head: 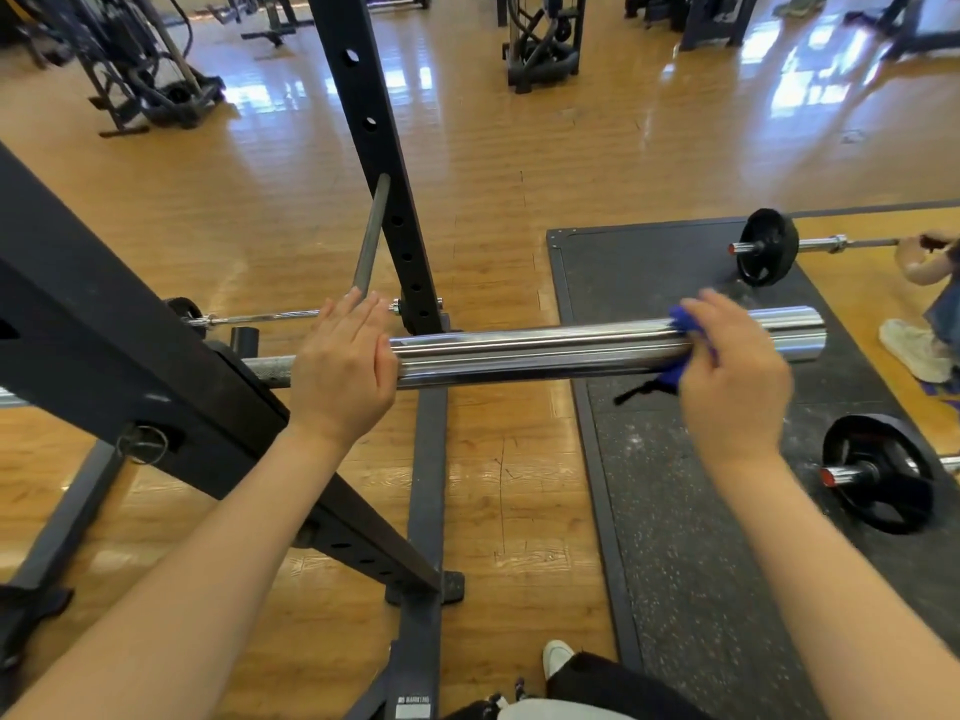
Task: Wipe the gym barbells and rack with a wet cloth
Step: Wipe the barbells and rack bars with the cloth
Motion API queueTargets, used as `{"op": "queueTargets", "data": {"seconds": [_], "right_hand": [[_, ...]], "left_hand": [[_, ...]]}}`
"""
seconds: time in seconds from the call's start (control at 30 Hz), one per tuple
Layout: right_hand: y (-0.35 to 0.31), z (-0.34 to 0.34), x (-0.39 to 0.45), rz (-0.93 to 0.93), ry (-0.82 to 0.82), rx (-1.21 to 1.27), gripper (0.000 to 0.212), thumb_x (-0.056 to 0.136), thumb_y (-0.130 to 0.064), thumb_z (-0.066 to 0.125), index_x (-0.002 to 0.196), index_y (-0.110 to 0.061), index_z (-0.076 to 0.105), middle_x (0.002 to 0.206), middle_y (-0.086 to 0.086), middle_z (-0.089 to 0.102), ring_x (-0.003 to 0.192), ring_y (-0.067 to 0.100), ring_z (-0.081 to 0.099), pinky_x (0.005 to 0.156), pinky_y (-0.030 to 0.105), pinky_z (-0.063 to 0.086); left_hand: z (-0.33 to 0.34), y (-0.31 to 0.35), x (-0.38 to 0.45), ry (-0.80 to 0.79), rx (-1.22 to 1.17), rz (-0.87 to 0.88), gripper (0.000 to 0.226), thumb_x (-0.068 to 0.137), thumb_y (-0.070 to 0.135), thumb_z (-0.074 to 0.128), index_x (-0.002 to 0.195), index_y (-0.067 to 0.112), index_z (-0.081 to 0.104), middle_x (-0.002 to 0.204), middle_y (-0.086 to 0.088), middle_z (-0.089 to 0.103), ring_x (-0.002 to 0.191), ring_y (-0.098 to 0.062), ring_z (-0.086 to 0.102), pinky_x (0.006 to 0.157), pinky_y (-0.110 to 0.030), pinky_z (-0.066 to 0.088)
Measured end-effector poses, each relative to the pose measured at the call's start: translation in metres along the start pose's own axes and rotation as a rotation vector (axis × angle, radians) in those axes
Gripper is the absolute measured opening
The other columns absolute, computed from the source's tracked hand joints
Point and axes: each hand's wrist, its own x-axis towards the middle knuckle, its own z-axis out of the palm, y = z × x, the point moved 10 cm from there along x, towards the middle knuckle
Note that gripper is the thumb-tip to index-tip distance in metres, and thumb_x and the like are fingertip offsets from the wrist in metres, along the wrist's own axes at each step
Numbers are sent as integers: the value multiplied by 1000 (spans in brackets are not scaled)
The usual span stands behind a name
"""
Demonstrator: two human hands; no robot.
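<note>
The fingers of the right hand (735, 371) curl over a blue cloth (685, 350), pressing it around the chrome barbell sleeve (545, 350). The left hand (343, 366) lies flat, fingers straight, on the sleeve's inner end beside the black rack (130, 345).

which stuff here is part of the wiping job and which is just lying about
In use:
- chrome bar
- blue cloth
- black rack
- left hand, right hand

Lying about:
- two barbells with plates
- rubber mat
- far machines
</note>
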Motion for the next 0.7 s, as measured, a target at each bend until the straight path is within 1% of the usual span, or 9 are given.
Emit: {"op": "queueTargets", "data": {"seconds": [0.07,0.17,0.27,0.4,0.47,0.5,0.57,0.63,0.7], "right_hand": [[39,-23,1,108,63,-41,37,91,-12,40,117,2,63,122,19,61,115,34,57,103,27,35],[48,-28,-3,138,164,-18,31,91,-5,45,114,5,63,120,22,61,113,37,57,105,15,28],[-5,-5,-12,-12,203,31,24,89,2,53,109,1,66,114,19,65,107,34,61,102,25,38],[-120,58,-34,-282,4,176,30,80,11,62,108,0,67,113,16,65,108,31,61,94,43,50],[-165,81,-43,-427,-103,215,29,84,4,53,109,0,68,115,17,65,110,32,60,95,46,49],[-174,87,-44,-476,-142,212,30,86,0,49,109,-1,68,116,17,65,110,32,60,96,45,48],[-168,88,-40,-513,-181,199,31,86,-2,49,110,-1,68,116,16,65,111,31,60,96,43,49],[-142,72,-33,-464,-139,197,29,86,1,51,110,0,67,116,17,65,110,30,60,95,44,49],[-98,47,-26,-359,-42,156,26,88,1,51,108,1,68,115,16,65,108,28,59,96,40,48]], "left_hand": [[-1,0,0,5,-4,-6,46,92,18,31,117,-8,60,119,-23,62,117,-39,56,105,-46,32],[-1,1,1,-1,-3,-1,47,92,18,31,116,-9,60,117,-24,63,115,-39,57,104,-46,32],[1,0,3,-40,-38,0,48,93,18,29,120,-11,57,120,-25,61,117,-39,55,104,-46,32],[9,-6,13,-244,-93,-57,53,96,24,22,132,-4,49,133,-20,53,128,-32,46,108,-36,30],[18,-13,21,-392,-107,-145,45,101,23,24,126,1,54,121,-18,60,111,-30,55,88,-36,40],[23,-15,24,-471,-107,-189,40,102,22,25,121,4,56,111,-17,63,99,-28,57,77,-35,41],[27,-19,27,-527,-139,-239,35,102,23,28,109,11,60,98,-15,64,87,-26,56,71,-36,41],[19,-22,25,-395,-244,-249,33,99,23,29,100,12,60,97,-16,63,88,-24,55,79,-37,45],[-4,-20,16,-129,-203,-191,41,94,19,31,114,0,61,115,-20,63,108,-28,56,97,-42,43]]}}
